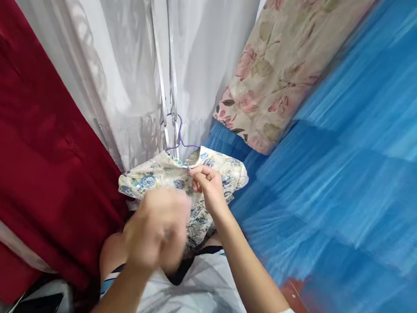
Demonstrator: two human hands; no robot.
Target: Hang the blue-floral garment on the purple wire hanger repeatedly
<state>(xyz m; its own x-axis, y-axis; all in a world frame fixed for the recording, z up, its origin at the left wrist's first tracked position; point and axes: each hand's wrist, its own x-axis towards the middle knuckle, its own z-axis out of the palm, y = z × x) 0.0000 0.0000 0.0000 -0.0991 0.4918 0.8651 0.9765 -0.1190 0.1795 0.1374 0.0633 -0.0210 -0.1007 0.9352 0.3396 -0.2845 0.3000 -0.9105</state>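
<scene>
A small short-sleeved shirt [171, 177] with blue and yellow flowers on cream hangs before me on a purple wire hanger [181, 136]. With thumb and forefinger, my right hand [208, 181] pinches the front of its neckline, just below the collar opening. My left hand [159, 228] is raised nearer the camera, in front of the shirt's lower left part. It is blurred by motion, its fingers curled closed; whatever they hold, if anything, cannot be made out. The lower shirt is partly hidden behind my hands.
White sheer fabric [207, 53] and pale metal poles [157, 38] stand behind the shirt. Dark red cloth [30, 124] hangs on the left. To the right hang a pink-flowered cloth [271, 79] and a tiered blue tulle skirt [348, 160]. Reddish floor tiles [298, 298] show low on the right.
</scene>
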